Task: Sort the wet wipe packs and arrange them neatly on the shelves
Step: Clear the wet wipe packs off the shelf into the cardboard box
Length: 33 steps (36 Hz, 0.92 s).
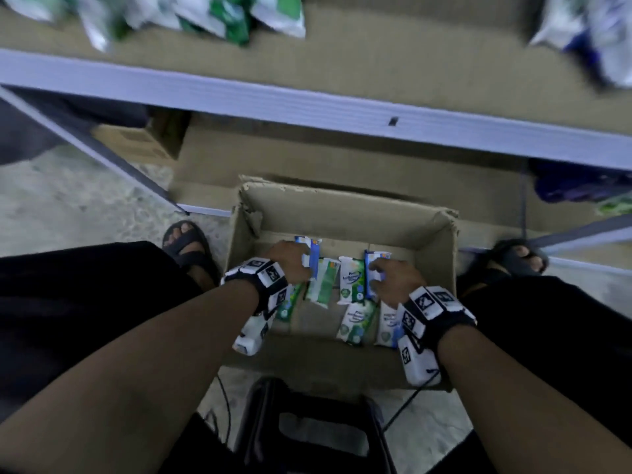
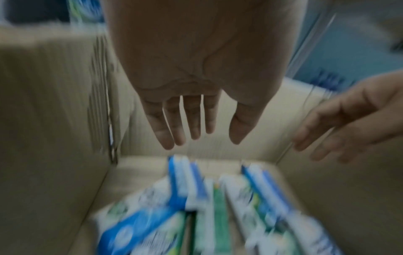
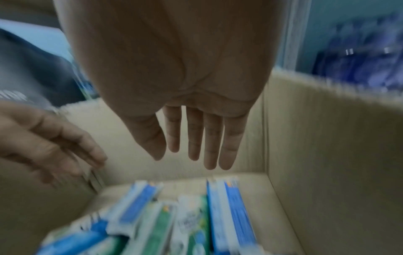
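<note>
Both hands are reaching down into the open brown cardboard box [image 1: 342, 206] on the floor. The left hand [image 1: 290, 265] and the right hand [image 1: 396, 282] are each holding nothing: in the wrist views the left fingers [image 2: 194, 120] and the right fingers [image 3: 211, 138] are hanging straight and slightly spread.

Just beneath the left fingertips a blue-and-white soft wet wipe pack [image 2: 185, 181] is standing on its long edge. A second blue-and-white pack [image 3: 229, 207] is standing the same way just below the right fingertips. Between the two sets of fingers the green-and-white wipe packs [image 1: 352, 280] are lying flatter on the box floor.

These packs are likely light, with soft, yielding film wrappers that are probably a little slick, so a pinch on a corner seal risks sliding off. The better hold seems to be thumb on one broad face and fingers on the other, closing across the upturned edge, firmly but without squashing the pack.

Beyond the fingertips, the pale metal-edged shelf [image 1: 307, 100] is already carrying blurred green-and-white packs [image 1: 225, 18].
</note>
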Motion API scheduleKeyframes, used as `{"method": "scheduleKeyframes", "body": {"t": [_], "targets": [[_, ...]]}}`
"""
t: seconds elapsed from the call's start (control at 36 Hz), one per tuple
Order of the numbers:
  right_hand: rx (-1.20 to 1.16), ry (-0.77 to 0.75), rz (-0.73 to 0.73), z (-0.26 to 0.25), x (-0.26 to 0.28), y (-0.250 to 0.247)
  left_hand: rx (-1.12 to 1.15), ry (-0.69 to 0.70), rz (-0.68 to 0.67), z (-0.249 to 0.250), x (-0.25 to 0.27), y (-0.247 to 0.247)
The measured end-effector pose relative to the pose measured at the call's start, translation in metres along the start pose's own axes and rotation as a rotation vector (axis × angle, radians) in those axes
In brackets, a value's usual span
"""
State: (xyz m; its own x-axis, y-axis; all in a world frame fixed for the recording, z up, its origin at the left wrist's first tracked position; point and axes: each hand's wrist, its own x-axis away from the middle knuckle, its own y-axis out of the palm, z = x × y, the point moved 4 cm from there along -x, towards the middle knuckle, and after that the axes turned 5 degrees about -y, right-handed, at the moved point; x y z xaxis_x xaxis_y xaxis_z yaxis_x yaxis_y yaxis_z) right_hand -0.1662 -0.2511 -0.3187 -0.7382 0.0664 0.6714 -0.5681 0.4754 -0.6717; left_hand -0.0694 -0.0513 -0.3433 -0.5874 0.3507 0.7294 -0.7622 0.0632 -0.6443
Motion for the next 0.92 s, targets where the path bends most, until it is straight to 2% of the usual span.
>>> {"method": "scheduleKeyframes", "body": {"t": [0.19,0.39,0.58,0.67,0.72,0.81,0.92], "targets": [[-0.039,-0.141,0.212,-0.040,0.047,-0.058,-0.005,0.112,0.184,0.021,0.070,-0.069],[-0.206,-0.328,0.491,-0.077,0.099,-0.128,0.176,0.244,0.380,0.013,0.137,-0.125],[-0.192,-0.581,0.593,-0.149,0.137,-0.191,0.274,0.420,0.607,-0.004,0.194,-0.219],[-0.133,-0.664,0.644,-0.179,0.140,-0.213,0.330,0.454,0.769,-0.022,0.217,-0.258],[-0.056,-0.678,0.672,-0.196,0.136,-0.227,0.421,0.465,0.884,-0.038,0.224,-0.273],[0.074,-0.620,0.685,-0.215,0.124,-0.247,0.524,0.432,1.081,-0.061,0.225,-0.282],[0.174,-0.567,0.664,-0.246,0.104,-0.263,0.389,0.328,1.222,-0.080,0.216,-0.291]]}}
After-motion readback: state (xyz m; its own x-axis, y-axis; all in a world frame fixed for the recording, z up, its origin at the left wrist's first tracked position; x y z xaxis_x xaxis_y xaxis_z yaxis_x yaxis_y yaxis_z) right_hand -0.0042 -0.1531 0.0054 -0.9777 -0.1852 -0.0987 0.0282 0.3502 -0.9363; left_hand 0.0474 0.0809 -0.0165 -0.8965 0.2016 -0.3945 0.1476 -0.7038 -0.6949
